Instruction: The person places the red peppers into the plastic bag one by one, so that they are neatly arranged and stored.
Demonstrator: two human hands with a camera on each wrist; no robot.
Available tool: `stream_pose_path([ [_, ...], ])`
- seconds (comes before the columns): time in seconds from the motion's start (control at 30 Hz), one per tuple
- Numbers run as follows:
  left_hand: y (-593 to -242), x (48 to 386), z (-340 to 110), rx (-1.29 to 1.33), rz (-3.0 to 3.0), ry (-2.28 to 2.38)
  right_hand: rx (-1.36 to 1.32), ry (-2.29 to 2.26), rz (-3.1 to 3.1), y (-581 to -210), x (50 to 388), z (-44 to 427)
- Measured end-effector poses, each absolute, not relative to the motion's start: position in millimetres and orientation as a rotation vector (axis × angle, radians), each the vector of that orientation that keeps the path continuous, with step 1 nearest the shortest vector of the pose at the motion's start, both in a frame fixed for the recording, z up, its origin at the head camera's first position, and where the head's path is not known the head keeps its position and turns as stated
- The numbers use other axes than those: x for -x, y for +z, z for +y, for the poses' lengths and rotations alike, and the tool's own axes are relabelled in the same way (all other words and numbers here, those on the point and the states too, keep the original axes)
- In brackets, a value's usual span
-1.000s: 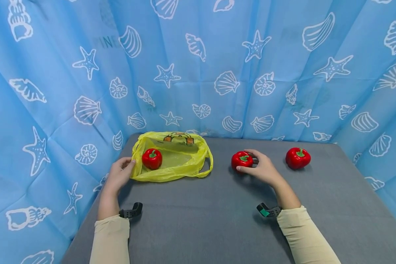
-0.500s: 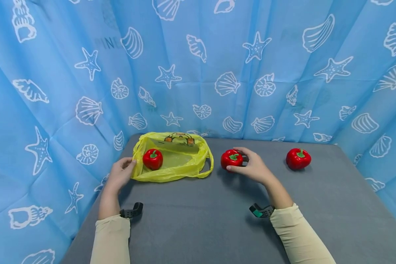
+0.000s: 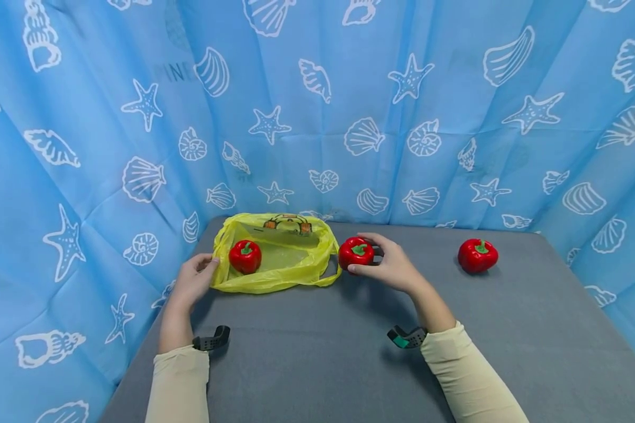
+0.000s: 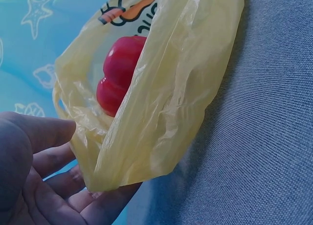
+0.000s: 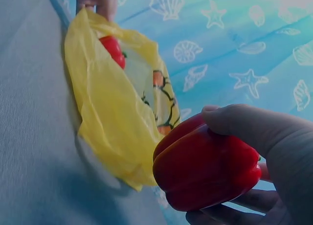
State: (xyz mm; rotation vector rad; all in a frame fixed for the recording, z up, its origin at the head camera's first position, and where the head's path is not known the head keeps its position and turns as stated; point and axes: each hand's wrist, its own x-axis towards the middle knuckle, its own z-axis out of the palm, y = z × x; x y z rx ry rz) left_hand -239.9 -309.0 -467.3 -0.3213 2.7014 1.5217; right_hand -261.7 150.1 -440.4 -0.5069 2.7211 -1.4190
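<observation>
A yellow plastic bag (image 3: pixel 270 284) lies with its mouth spread wide, and one red bell pepper (image 3: pixel 245 257) sits inside at its left end. My left hand (image 3: pixel 194 281) pinches the bag's left edge between thumb and fingers; the left wrist view shows the thumb (image 4: pixel 54 132) against the plastic. In my right hand (image 3: pixel 393 265) is a second red bell pepper (image 3: pixel 356 254), gripped from the right side with its green stem upward. It hangs above the table, by the bag's right handle. The right wrist view shows this pepper (image 5: pixel 203 166) between thumb and fingers.
Another red bell pepper (image 3: pixel 478 256) stands at the right on the grey table (image 3: pixel 317 358). A blue curtain (image 3: pixel 317 117) with white shells and starfish hangs behind the table and along both sides.
My right hand has carried its bell pepper leftward, from the open table to the bag's right handle. The left hand keeps its place at the bag's edge.
</observation>
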Motion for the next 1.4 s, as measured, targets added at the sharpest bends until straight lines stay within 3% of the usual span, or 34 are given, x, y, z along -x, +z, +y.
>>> stream_pose_path([
  [0.57,-470.7,235.8,-309.1,0.327,2.700,1.518,0.665,-1.558,2.583,-432.5,275.0,93.1],
  [1.4,-468.3,239.9,-308.8,0.306,2.713,1.526,0.761,-1.410,2.599,-433.8,303.5,3.7],
])
